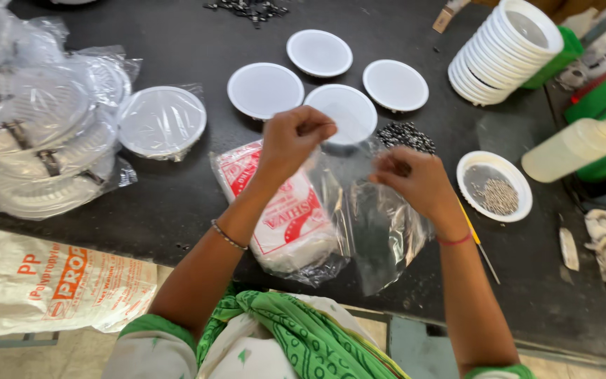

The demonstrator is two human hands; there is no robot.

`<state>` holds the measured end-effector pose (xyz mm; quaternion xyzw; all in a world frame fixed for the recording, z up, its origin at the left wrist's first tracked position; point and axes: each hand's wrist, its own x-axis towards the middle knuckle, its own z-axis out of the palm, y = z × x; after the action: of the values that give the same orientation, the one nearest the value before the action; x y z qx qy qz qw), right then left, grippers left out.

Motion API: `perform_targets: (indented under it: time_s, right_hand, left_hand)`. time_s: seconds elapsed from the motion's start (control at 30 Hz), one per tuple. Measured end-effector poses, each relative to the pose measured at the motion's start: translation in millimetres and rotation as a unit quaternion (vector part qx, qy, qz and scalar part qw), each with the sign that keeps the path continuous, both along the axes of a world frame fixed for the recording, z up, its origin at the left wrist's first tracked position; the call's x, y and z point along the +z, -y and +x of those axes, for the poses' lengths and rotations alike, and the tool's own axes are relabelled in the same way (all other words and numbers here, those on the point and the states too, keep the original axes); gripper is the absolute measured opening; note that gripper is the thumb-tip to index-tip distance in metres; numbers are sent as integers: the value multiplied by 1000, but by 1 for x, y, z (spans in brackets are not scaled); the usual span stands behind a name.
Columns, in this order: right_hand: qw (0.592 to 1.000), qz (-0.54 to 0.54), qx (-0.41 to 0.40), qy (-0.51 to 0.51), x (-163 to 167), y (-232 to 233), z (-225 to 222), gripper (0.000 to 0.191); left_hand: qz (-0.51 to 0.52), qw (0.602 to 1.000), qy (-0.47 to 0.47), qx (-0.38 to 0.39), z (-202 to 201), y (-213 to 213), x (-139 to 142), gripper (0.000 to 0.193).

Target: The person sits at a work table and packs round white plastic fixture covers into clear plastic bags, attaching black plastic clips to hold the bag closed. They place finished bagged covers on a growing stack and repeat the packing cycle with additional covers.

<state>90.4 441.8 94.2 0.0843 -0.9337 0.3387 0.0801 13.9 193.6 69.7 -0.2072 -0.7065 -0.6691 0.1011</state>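
My left hand (292,139) and my right hand (415,181) are raised over a black table (177,42). Both pinch the upper edge of a clear plastic bag (380,231), which hangs down between them. Under my left wrist lies a white packet with red print (285,224) in a clear wrapper. Behind my hands sit several white round discs, the nearest one (348,112) partly hidden by my left hand. A heap of small black parts (406,135) lies just beyond my right hand.
A stack of white round rims (503,52) leans at the back right. A white dish of small metal screws (494,186) and a pale plastic bottle (573,147) are on the right. Bagged discs (43,133) pile up at the left. A printed sack (50,281) hangs below.
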Motion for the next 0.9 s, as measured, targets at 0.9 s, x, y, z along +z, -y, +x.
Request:
perform_targets:
  time_s: [0.9]
  right_hand:
    - [947, -307, 77, -54, -4, 117, -123, 11]
  left_hand:
    - [-192, 979, -26, 70, -45, 139, 2, 16]
